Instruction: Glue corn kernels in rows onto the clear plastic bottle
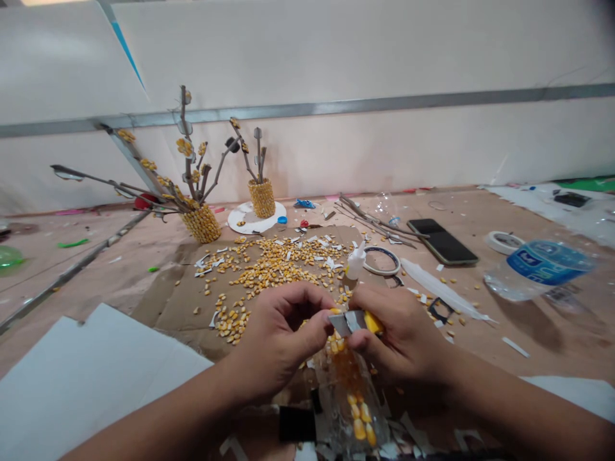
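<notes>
My right hand (401, 330) grips a yellow box cutter (373, 323) with its wide grey blade out toward the left. Thumb and forefinger of my left hand (288, 333) pinch a small yellow corn kernel (335, 311) at the blade's tip. Below both hands lies a clear plastic bottle (353, 378) with several kernels stuck on it in patches. Loose corn kernels (273, 262) spread over a piece of cardboard (168, 304) beyond my hands. A small white glue bottle (356, 261) stands just past my right hand.
Two kernel-covered pots, one large (202, 224) and one small (262, 198), hold twigs at the back left. To the right are a phone (442, 241), a tape roll (382, 261), another tape roll (504, 242) and a lying water bottle (538, 269). White sheets (96, 384) lie front left.
</notes>
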`<state>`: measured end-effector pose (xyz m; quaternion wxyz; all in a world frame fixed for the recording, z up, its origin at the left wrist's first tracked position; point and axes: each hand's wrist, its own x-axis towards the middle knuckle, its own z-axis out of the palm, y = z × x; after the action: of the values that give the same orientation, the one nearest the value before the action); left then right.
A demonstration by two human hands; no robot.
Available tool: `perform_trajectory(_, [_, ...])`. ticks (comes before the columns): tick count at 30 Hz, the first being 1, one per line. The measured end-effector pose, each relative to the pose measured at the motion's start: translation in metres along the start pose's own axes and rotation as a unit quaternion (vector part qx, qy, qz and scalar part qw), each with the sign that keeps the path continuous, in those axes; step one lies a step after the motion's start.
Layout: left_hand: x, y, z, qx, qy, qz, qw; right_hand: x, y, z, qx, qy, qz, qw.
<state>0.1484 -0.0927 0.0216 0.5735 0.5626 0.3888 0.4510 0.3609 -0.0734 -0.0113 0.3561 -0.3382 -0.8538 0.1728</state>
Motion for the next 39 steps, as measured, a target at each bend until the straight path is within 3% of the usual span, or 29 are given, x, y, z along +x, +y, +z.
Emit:
perform_trajectory(7, [-0.001, -0.001, 0.001, 0.049, 0.010, 0.051, 0.997, 0.003, -0.005, 0.002, 0.012, 0.008, -0.017, 1.000])
perform_trajectory(13, [-0.002, 0.001, -0.001, 0.060, -0.013, 0.092, 0.994, 0.001, -0.010, 0.002, -0.045, 0.043, -0.032, 0.998])
perform_trajectory(18, [-0.006, 0.001, -0.005, 0.024, -0.033, 0.104, 0.994, 0.002, -0.003, -0.007, -0.063, 0.106, 0.028, 0.992])
perform_trajectory(28, [-0.001, -0.001, -0.006, 0.003, -0.045, -0.013, 0.999, 0.001, -0.008, -0.005, 0.103, 0.147, 0.000, 0.984])
perform_trajectory(33, [0.003, 0.002, -0.002, 0.053, -0.063, -0.002, 0.997, -0.001, -0.010, -0.005, 0.155, 0.115, -0.063, 0.979])
perform_trajectory(39, [0.003, -0.001, -0.002, 0.156, -0.076, 0.032, 0.984, -0.001, -0.008, -0.008, 0.111, 0.114, -0.100, 0.982])
